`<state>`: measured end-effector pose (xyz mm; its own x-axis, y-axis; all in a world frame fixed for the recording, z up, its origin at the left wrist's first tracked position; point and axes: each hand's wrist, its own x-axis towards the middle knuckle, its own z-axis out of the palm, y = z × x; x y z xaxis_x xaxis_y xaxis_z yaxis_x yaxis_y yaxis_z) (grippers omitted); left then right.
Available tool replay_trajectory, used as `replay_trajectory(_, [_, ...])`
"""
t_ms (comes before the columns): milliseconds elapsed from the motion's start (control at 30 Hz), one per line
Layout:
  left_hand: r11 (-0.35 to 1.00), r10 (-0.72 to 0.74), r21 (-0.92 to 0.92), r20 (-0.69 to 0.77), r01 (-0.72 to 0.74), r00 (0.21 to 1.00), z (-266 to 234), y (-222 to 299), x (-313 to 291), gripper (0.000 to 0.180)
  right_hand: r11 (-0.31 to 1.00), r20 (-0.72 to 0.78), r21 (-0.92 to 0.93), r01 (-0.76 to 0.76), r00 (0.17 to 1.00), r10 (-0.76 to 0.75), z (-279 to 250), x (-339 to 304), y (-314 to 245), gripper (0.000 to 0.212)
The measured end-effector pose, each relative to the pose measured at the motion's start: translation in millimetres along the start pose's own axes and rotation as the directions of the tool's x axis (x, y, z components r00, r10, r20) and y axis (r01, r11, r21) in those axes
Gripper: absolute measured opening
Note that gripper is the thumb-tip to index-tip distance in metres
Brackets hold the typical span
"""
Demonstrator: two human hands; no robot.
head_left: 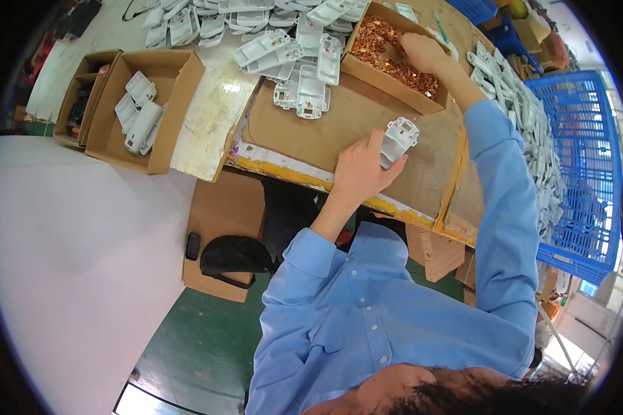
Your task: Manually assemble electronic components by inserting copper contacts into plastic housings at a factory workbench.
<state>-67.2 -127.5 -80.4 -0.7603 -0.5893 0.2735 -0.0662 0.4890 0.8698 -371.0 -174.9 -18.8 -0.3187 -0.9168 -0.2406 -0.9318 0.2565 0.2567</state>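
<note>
My left hand (363,166) grips a white plastic housing (399,140) between thumb and fingers, just over the brown work surface near the table's front edge. The housing has cut-outs at its far end. My right hand (422,52) reaches into a long cardboard box (394,91) filled with small copper-coloured metal pieces (375,40). Its fingers are bent and closed together down at the pieces, and whatever they pinch is hidden. To the left of that box lies a heap of similar white housings (311,86), some of them overlapping.
A cardboard box (178,111) with several white plastic parts (140,114) stands at the left. On the right, many white parts (526,124) are piled by a blue plastic crate (588,152). Below the table, a black cap-like item (234,256) rests on cardboard (221,200).
</note>
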Motion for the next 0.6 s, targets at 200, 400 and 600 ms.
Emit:
replay_trajectory(200, [1.0, -0.002, 0.024, 0.002, 0.002, 1.0, -2, 3, 1, 0.051, 0.999, -0.062, 0.031, -0.01, 0.998, 0.012, 1, -6, -2, 0.015])
replay_trajectory(400, [0.996, -0.076, -0.043, 0.0, 0.076, 0.997, -2, 9, -2, 0.052, 0.935, -0.273, 0.324, 0.146, 0.96, -0.055, -12, -37, 7, 0.009])
replay_trajectory(600, [0.963, -0.224, -0.163, -0.027, 0.217, 0.974, -5, 11, -1, 0.049, 0.62, -0.235, 0.757, 0.206, 0.971, -0.035, -57, -137, -38, 0.01])
